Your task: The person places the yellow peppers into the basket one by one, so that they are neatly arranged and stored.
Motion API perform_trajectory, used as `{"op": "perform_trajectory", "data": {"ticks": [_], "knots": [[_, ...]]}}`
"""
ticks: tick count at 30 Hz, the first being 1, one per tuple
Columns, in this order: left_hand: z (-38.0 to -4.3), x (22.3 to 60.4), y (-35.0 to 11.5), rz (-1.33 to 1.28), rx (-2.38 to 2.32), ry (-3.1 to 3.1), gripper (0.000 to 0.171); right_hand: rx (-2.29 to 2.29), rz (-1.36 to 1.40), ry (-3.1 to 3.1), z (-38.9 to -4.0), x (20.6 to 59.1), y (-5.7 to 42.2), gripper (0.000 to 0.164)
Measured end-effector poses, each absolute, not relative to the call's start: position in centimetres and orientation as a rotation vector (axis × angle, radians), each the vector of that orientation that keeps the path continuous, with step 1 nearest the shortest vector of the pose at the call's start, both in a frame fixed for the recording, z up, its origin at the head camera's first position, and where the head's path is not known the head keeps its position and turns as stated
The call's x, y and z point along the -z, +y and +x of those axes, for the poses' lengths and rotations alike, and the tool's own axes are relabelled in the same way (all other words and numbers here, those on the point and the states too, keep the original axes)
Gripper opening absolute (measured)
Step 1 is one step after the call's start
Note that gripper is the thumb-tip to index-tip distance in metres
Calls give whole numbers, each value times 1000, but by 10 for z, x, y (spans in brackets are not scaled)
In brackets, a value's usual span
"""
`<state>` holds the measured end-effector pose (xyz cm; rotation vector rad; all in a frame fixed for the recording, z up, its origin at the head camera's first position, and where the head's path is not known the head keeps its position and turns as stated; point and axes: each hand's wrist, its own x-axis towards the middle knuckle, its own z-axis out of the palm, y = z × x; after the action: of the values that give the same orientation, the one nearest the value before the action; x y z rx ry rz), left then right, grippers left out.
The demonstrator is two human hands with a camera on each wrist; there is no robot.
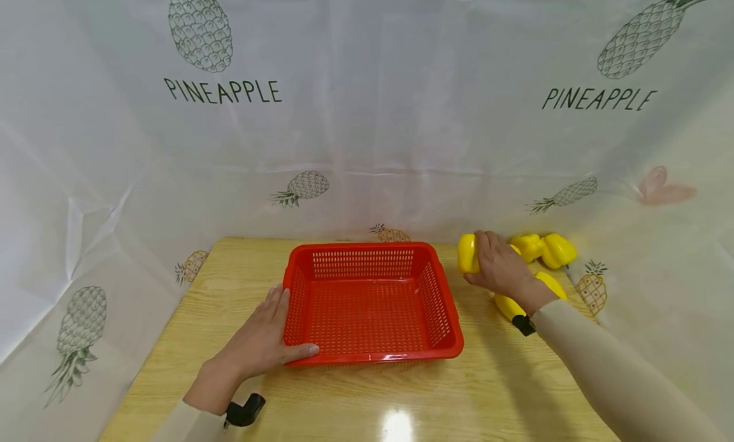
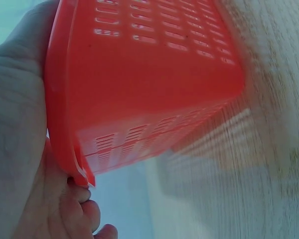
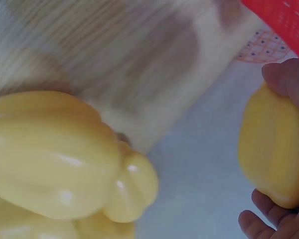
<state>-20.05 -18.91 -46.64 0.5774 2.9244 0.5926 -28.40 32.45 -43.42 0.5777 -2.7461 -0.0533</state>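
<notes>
A red plastic basket [image 1: 367, 356] with slotted walls stands upright on the table, with nothing inside. My left hand [image 1: 260, 340] grips its near left corner, fingers along the left rim and thumb over the front rim. In the left wrist view, curled fingertips [image 2: 89, 211] show beside the basket's rim [image 2: 60, 94]. To the right of the basket, my right hand [image 1: 499, 267] holds a yellow bell pepper [image 1: 467, 254] above the table. The right wrist view shows this pepper [image 3: 271, 144] between the thumb and fingers.
Several more yellow bell peppers [image 1: 557, 251] lie at the table's back right, partly hidden by my right hand and wrist. A white sheet printed with pineapples [image 1: 367, 142] hangs behind and beside the wooden table [image 1: 344, 404].
</notes>
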Motion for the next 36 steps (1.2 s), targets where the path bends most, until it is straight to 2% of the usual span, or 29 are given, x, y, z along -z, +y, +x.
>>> {"op": "perform_trajectory", "data": {"ticks": [9,17,26,36], "knots": [[-198,464,-190,586,-542,2958,133,88,693,-2616,-288,406,285,90],[-199,460,-192,627,-525,2919,134,22,751,-2667,-298,389,210,91],[-200,463,-189,626,-486,2906,140,67,895,-2658,-306,411,125,87],[-199,462,-189,617,-511,2907,141,215,988,-2730,-312,442,74,96]]}}
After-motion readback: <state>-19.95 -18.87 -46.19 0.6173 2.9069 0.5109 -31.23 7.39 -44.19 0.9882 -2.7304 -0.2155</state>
